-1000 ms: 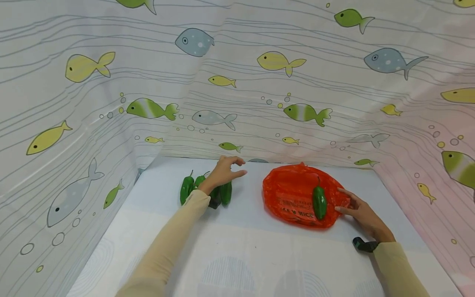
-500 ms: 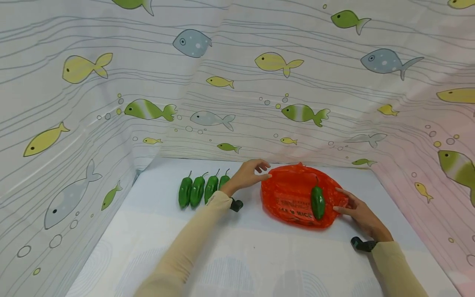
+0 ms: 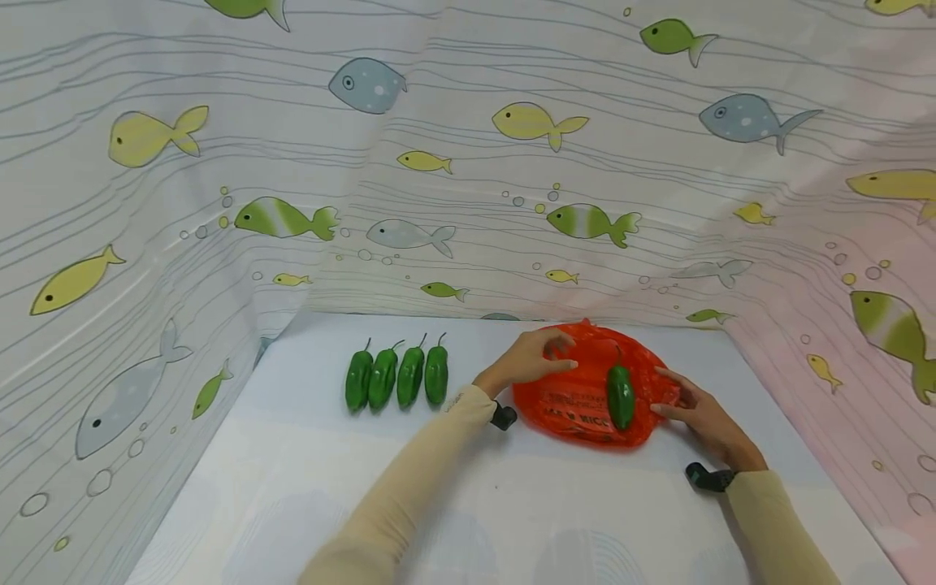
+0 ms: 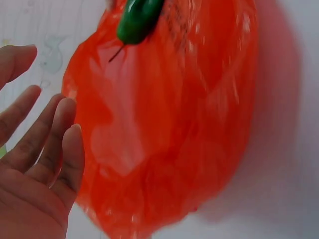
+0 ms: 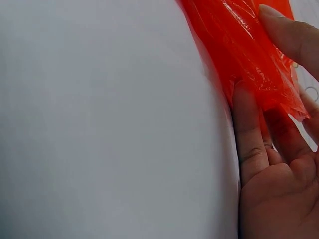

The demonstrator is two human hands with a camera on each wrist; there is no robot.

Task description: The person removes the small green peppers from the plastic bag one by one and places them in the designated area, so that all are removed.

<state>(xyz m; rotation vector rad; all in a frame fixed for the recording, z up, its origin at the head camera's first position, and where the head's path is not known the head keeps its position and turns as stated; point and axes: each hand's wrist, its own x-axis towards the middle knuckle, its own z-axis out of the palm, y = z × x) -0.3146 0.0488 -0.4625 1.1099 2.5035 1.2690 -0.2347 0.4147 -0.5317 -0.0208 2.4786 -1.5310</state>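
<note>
A red plastic bag (image 3: 570,398) with dark print lies flat on the white table, one green pepper (image 3: 621,396) on top of it toward the right. Over the bag's left part hovers my left hand (image 3: 530,357), its fingers spread and loosely bent with nothing between them. That hand shows at the left of the left wrist view, beside the bag (image 4: 149,149). My right hand (image 3: 705,418) holds the bag's right edge. In the right wrist view its fingers (image 5: 249,134) reach under the red plastic, while the thumb touches it from above.
Several green peppers (image 3: 396,378) lie in a row on the table left of the bag, stems pointing away. Fish-printed sheets (image 3: 409,187) rise behind and on both sides of the table. Each wrist wears a small black device (image 3: 708,478).
My left hand has moved right, from over the row of peppers to over the red bag, uncovering the row. The right hand stays at the bag's edge.
</note>
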